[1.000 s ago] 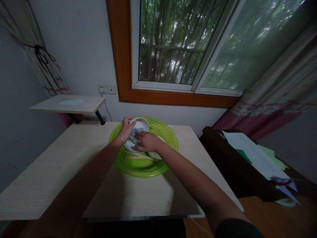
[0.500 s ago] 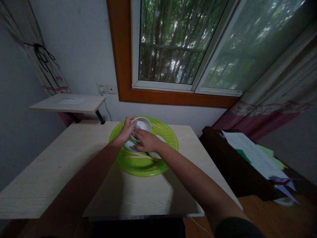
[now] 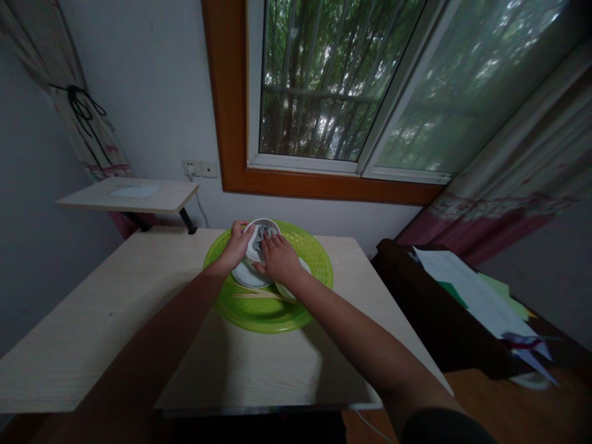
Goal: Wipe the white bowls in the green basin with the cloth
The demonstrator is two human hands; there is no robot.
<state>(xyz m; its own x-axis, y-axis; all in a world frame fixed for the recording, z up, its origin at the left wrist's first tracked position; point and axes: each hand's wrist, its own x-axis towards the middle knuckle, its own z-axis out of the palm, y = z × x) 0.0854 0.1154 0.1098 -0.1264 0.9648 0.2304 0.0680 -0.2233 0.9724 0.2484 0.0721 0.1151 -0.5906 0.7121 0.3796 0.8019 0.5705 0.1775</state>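
My left hand (image 3: 237,244) grips the left rim of a white bowl (image 3: 252,250), which tilts toward me. Inside that bowl, my right hand (image 3: 280,259) presses a crumpled grey cloth (image 3: 261,233) against the inner wall; the fingers partly cover it. Below the bowl lies a white plate (image 3: 247,275). Under my right wrist, another white dish (image 3: 287,291) is mostly hidden. Several chopsticks (image 3: 256,295) rest near the front. All of these are in or over a round green basket (image 3: 319,259).
The basket stands on a pale wooden table (image 3: 185,357). A small raised shelf (image 3: 160,198) with a paper on it is at the back left. A dark cabinet (image 3: 430,308) holding papers is at the right, and a window (image 3: 333,92) is behind.
My right hand has shifted slightly right within the bowl, and more of the grey cloth shows. The bowl is turned a little more toward me, still in my left hand.
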